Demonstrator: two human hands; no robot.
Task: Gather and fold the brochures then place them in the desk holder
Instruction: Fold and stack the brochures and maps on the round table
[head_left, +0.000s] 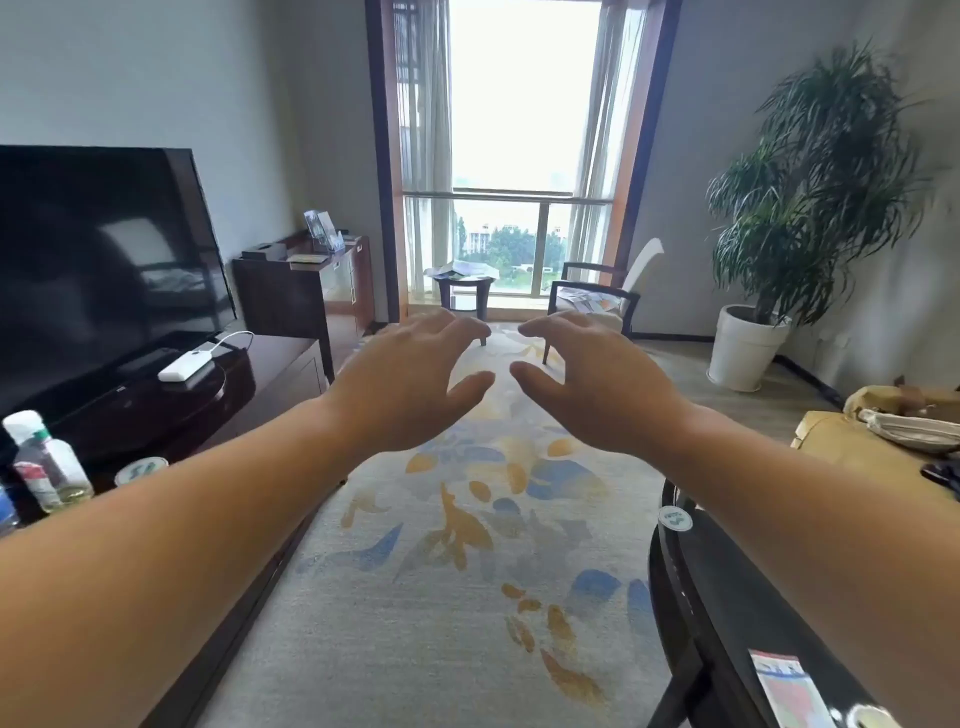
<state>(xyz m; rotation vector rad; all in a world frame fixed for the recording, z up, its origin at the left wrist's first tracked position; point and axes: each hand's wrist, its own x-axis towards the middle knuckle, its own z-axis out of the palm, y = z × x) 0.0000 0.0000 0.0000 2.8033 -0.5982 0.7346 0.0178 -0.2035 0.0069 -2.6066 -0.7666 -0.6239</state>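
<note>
Both arms stretch forward over the patterned rug. My left hand (410, 379) and my right hand (592, 379) hover side by side in mid-air, palms down, fingers loosely curved, holding nothing. Far ahead, unfolded brochures (462, 269) lie spread on a small round table (464, 291) by the window. More brochures (589, 302) lie on the seat of a dark-framed armchair (597, 291). A clear desk holder (323, 228) with some leaflets stands on the wooden desk (306, 291) at the left wall. Another printed leaflet (787, 688) lies on the dark round table at bottom right.
A television (104, 249) stands on a low dark cabinet (249, 384) at left, with a white box (184, 365) and bottles (47, 462) on it. A potted palm (810, 208) fills the right corner. A dark round table (727, 597) is near right. The rug (457, 571) runs down the middle.
</note>
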